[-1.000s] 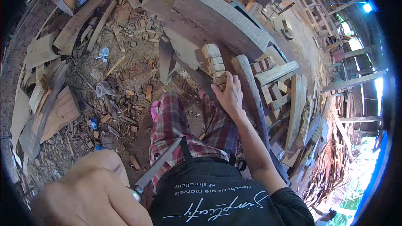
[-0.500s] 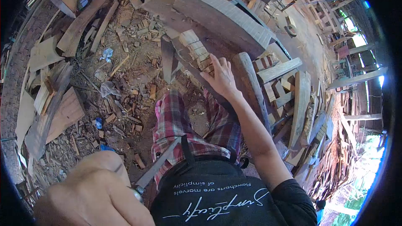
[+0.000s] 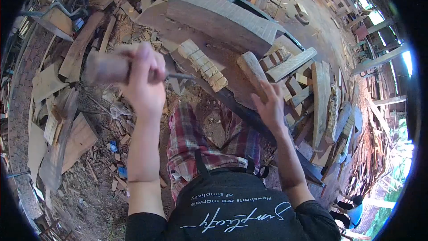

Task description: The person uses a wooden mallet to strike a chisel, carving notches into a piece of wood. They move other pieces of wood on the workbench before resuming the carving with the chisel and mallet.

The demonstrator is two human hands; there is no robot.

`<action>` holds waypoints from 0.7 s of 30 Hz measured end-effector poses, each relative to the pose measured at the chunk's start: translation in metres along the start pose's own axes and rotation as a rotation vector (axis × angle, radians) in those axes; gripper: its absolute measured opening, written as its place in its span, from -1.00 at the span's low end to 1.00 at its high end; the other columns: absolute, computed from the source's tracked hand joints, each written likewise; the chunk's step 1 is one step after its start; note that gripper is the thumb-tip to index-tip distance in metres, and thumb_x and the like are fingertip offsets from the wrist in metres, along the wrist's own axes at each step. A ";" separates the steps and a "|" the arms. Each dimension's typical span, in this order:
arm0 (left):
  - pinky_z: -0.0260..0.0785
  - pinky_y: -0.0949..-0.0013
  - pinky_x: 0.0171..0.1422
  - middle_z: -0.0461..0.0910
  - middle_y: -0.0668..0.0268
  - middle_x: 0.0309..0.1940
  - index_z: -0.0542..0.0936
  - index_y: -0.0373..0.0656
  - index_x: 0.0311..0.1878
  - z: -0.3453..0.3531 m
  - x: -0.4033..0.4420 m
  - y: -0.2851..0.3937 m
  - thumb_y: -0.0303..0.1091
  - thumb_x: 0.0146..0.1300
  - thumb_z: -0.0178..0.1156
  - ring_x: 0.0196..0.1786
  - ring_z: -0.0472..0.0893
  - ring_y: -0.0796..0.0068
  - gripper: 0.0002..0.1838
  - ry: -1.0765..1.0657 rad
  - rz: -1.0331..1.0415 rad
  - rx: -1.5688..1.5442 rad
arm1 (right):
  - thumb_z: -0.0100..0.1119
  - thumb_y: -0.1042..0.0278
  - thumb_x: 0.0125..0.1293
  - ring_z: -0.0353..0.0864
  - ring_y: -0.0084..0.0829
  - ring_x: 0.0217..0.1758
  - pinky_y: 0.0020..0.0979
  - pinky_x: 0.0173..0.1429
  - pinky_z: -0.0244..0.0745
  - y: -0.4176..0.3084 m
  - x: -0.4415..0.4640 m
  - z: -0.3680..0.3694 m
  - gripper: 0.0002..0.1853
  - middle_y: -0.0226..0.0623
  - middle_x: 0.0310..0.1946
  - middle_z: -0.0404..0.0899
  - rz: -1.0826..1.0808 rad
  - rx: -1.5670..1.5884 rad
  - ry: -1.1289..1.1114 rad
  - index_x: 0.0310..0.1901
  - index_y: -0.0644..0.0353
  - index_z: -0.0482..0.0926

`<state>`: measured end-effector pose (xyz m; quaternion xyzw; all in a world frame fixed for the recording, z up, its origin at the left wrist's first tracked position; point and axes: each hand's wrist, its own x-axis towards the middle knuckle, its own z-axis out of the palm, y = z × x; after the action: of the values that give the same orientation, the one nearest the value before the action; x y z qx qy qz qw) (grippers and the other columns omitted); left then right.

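Note:
My left hand (image 3: pixel 145 73), smeared by motion, is closed around the thick handle of a chisel (image 3: pixel 180 76). Its narrow metal shaft points right, toward a notched wooden block (image 3: pixel 203 64). That pale block has a row of cuts across it and lies on the dark work surface, touched by neither hand. Farther right, my right hand (image 3: pixel 271 105) has its fingers wrapped over the near end of a rounded wooden club (image 3: pixel 252 69). The club's lower end is hidden under the fingers.
A large curved timber (image 3: pixel 220 15) lies across the far side of the work surface. Stacked wood offcuts (image 3: pixel 321 102) crowd the right. Boards (image 3: pixel 80 140) and chips cover the ground at left. Another person (image 3: pixel 354 212) is at the lower right edge.
My left hand has risen from low left with the chisel, up beside the notched block. My right hand has left the block and taken hold of the wooden club.

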<state>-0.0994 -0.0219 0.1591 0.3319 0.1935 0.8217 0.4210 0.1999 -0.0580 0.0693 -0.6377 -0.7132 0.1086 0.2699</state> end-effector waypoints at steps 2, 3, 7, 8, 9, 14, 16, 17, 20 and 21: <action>0.17 0.46 -0.42 0.38 0.42 -0.56 0.40 -0.06 -0.34 -0.009 0.003 -0.030 -0.43 0.29 0.26 -0.56 0.33 0.58 -0.81 0.081 0.012 0.082 | 0.33 0.27 0.19 0.37 0.00 0.19 -0.10 0.27 0.31 0.018 -0.013 -0.014 -0.46 0.01 0.04 0.40 0.044 -0.093 0.051 0.21 0.17 0.46; 0.17 0.46 -0.42 0.38 0.42 -0.56 0.40 -0.06 -0.34 -0.009 0.004 -0.042 -0.43 0.29 0.26 -0.56 0.33 0.58 -0.81 0.075 0.007 0.082 | 0.33 0.27 0.19 0.38 -0.01 0.18 -0.10 0.27 0.31 0.026 -0.018 -0.019 -0.47 0.01 0.04 0.40 0.083 -0.187 0.098 0.20 0.17 0.46; 0.13 0.48 -0.54 0.39 0.45 -0.62 0.39 -0.06 -0.38 -0.008 0.003 -0.072 -0.43 0.24 0.33 -0.62 0.34 0.62 -0.75 0.279 0.037 0.194 | 0.31 0.19 0.23 0.38 0.01 0.16 -0.10 0.24 0.32 0.044 -0.034 -0.029 -0.47 0.01 0.03 0.40 0.257 -0.185 0.059 0.20 0.17 0.46; 0.11 0.50 -0.57 0.39 0.46 -0.63 0.39 -0.07 -0.39 -0.008 0.003 -0.076 -0.43 0.24 0.34 -0.64 0.34 0.64 -0.74 0.288 0.019 0.239 | 0.31 0.19 0.23 0.38 0.01 0.16 -0.10 0.24 0.32 0.049 -0.037 -0.027 -0.47 0.01 0.03 0.40 0.260 -0.183 0.060 0.20 0.17 0.46; 0.07 0.51 -0.61 0.40 0.47 -0.64 0.39 -0.07 -0.40 -0.005 0.003 -0.080 -0.44 0.24 0.33 -0.67 0.33 0.66 -0.74 0.265 0.050 0.265 | 0.31 0.18 0.23 0.38 0.02 0.15 -0.10 0.24 0.32 0.054 -0.040 -0.023 -0.48 0.01 0.02 0.40 0.270 -0.165 0.058 0.19 0.18 0.46; 0.09 0.51 -0.59 0.40 0.47 -0.66 0.39 -0.07 -0.43 -0.012 0.005 -0.101 -0.44 0.24 0.34 -0.66 0.34 0.68 -0.73 0.219 0.091 0.310 | 0.32 0.18 0.21 0.40 0.02 0.09 -0.09 0.19 0.34 0.050 -0.042 -0.010 -0.45 0.01 0.00 0.41 0.273 -0.127 0.037 0.20 0.20 0.44; 0.10 0.51 -0.59 0.40 0.47 -0.66 0.39 -0.07 -0.44 -0.010 0.004 -0.104 -0.43 0.23 0.34 -0.65 0.34 0.68 -0.73 0.227 0.089 0.304 | 0.33 0.18 0.19 0.41 0.01 0.05 -0.08 0.14 0.35 0.047 -0.042 -0.005 -0.40 0.01 -0.02 0.43 0.223 -0.189 0.031 0.22 0.20 0.41; 0.10 0.52 -0.59 0.40 0.47 -0.66 0.39 -0.08 -0.44 -0.010 0.004 -0.105 -0.42 0.23 0.35 -0.65 0.34 0.68 -0.73 0.230 0.079 0.312 | 0.34 0.16 0.16 0.41 0.01 0.02 -0.07 0.11 0.36 0.049 -0.041 -0.003 -0.36 0.01 -0.03 0.43 0.203 -0.222 0.040 0.24 0.21 0.38; 0.10 0.52 -0.58 0.40 0.47 -0.66 0.40 -0.08 -0.43 -0.010 0.003 -0.106 -0.38 0.24 0.35 -0.65 0.33 0.68 -0.73 0.228 0.065 0.368 | 0.36 0.12 0.14 0.41 0.02 0.05 -0.07 0.14 0.35 0.048 -0.034 -0.002 -0.33 0.03 -0.02 0.44 0.221 -0.227 0.009 0.23 0.25 0.38; 0.09 0.52 -0.58 0.40 0.47 -0.65 0.40 -0.08 -0.42 -0.010 0.003 -0.107 -0.36 0.24 0.35 -0.65 0.32 0.68 -0.73 0.222 0.060 0.414 | 0.36 0.12 0.14 0.41 0.02 0.05 -0.07 0.14 0.35 0.049 -0.029 0.001 -0.33 0.03 -0.02 0.44 0.220 -0.226 0.011 0.23 0.25 0.38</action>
<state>-0.0474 0.0414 0.0895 0.3245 0.3927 0.8082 0.2954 0.2424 -0.0783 0.0368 -0.7389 -0.6453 0.0531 0.1868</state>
